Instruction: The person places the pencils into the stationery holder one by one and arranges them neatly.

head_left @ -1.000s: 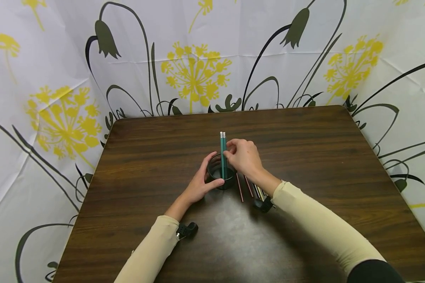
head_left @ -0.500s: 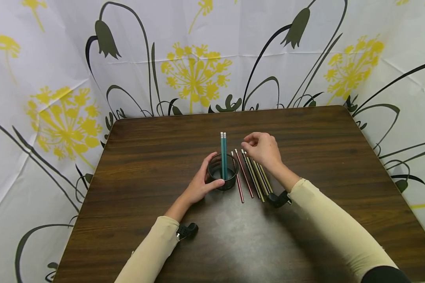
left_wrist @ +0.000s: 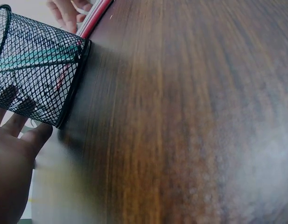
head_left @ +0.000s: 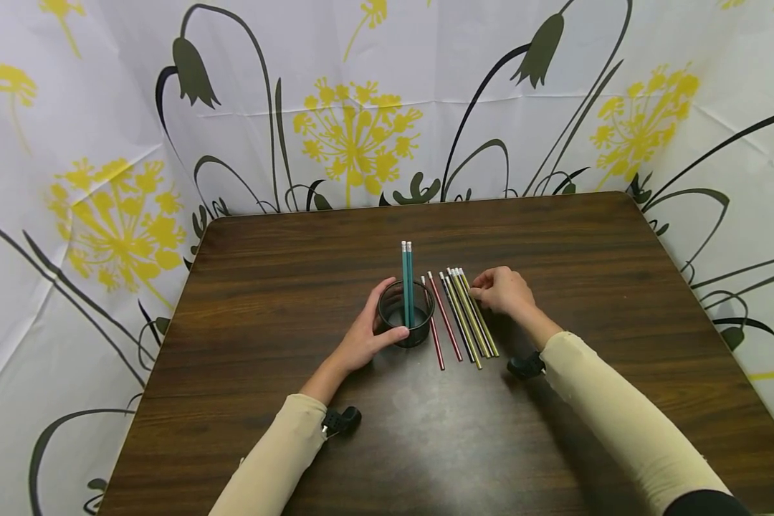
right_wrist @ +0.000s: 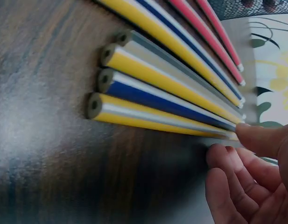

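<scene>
My left hand (head_left: 387, 312) grips a black mesh cup (head_left: 405, 331) at the middle of the table; the left wrist view shows the palm (left_wrist: 13, 154) against the mesh (left_wrist: 36, 70). Two green pencils (head_left: 406, 279) stand upright in the cup. To its right, several pencils lie side by side: two red ones (head_left: 443, 319), then yellow and blue striped ones (head_left: 469, 319). My right hand (head_left: 480, 287) is at the far end of the rightmost striped pencil (right_wrist: 158, 122), thumb and curled fingers (right_wrist: 228, 172) pinching it while it lies on the table.
The dark wooden table (head_left: 555, 236) is walled on three sides by a white curtain with yellow flowers (head_left: 355, 136). A black camera mount sits on each wrist (head_left: 342, 419), (head_left: 525, 365). The table's rounded far corners lie close to the curtain.
My right hand left the green pencils in the cup, moved right across the row of lying pencils and came down on the rightmost one. The left hand and cup stayed still.
</scene>
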Tool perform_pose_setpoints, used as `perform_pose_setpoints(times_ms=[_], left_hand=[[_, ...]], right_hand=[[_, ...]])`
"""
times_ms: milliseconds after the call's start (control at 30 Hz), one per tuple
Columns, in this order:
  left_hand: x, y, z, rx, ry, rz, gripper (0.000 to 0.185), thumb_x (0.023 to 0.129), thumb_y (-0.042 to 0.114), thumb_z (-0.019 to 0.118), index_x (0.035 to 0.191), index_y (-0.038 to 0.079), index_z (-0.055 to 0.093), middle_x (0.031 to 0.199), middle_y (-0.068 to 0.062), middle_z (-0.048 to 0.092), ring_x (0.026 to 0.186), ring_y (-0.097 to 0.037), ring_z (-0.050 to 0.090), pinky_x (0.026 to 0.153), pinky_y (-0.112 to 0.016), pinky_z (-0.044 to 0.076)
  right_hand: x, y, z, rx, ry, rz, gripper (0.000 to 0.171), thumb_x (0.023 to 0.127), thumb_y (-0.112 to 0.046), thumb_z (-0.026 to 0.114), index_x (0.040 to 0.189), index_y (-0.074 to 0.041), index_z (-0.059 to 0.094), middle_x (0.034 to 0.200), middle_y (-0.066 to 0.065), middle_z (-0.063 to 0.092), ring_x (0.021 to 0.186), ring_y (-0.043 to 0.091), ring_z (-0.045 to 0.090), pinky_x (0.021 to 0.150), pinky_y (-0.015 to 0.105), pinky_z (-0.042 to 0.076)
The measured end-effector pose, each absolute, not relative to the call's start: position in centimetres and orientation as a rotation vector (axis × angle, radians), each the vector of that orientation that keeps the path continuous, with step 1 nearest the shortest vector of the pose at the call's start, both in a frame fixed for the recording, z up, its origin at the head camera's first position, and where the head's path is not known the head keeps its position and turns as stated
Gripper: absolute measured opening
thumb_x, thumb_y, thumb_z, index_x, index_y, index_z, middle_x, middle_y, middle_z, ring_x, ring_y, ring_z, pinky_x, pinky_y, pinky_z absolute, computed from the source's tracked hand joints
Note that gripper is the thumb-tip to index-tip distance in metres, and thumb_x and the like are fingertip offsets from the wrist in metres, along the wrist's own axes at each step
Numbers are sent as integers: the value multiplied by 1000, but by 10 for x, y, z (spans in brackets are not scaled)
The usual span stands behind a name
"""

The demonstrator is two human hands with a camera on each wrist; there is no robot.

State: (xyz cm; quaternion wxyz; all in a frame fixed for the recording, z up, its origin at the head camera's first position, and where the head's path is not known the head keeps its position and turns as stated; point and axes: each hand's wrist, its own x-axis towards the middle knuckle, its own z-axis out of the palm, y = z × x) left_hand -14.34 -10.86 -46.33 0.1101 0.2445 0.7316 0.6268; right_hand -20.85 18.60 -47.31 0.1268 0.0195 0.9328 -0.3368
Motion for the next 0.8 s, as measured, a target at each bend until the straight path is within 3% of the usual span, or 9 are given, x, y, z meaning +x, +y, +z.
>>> perform_pose_setpoints(times_ms=[233,500,800], left_hand=[[-143,-109,-462,710,2164,1825,82,91,4,66,155,8,16,149,-25,34,137,-46,31,107,-63,28],[-142,-109,-463,705,2181,1816,81,91,4,65,156,12,17,150,-25,32,137,-42,32,107,-62,28],[-142,-110,-461,704,2180,1809,81,91,4,66,156,12,16,151,-25,31,138,-41,31,107,-62,28]], right_hand=[[-209,185,-476,26,2747,-875,21,91,-26,69,103,-9,73,81,1,70,65,15,64,60,37,48],[-209,177,-473,32,2888,-583,20,85,-25,66,100,-14,73,98,9,70,81,27,63,65,47,50],[-209,178,-473,29,2908,-586,19,84,-26,67,98,-13,73,98,11,70,80,29,63,64,47,50]])
